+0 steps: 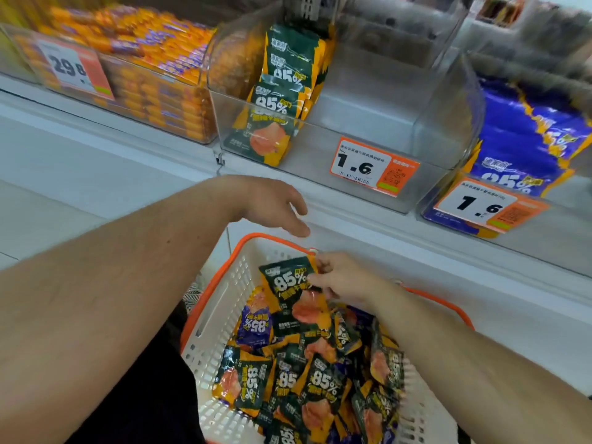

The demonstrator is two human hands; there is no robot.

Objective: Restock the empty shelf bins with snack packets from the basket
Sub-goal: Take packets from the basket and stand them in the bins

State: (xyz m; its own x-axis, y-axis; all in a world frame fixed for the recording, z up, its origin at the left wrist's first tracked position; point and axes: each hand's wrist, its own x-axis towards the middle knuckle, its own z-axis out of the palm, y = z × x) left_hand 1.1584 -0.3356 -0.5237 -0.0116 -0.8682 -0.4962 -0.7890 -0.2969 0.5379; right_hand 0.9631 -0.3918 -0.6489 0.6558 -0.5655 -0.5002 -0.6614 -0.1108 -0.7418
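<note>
Forearms reach over the basket [221, 302], packets heaped inside.
Right hand [346, 280] pinches a dark green snack packet [294, 290] by its top corner, lifted just above the pile. Left hand [272, 203] hovers over the basket's orange rim, fingers loose, holding nothing. Up on the shelf, the clear bin [352, 129] holds a few matching packets at its left side.

Three clear bins [346, 100] – one basket [221, 302] – two hands [272, 203].
</note>
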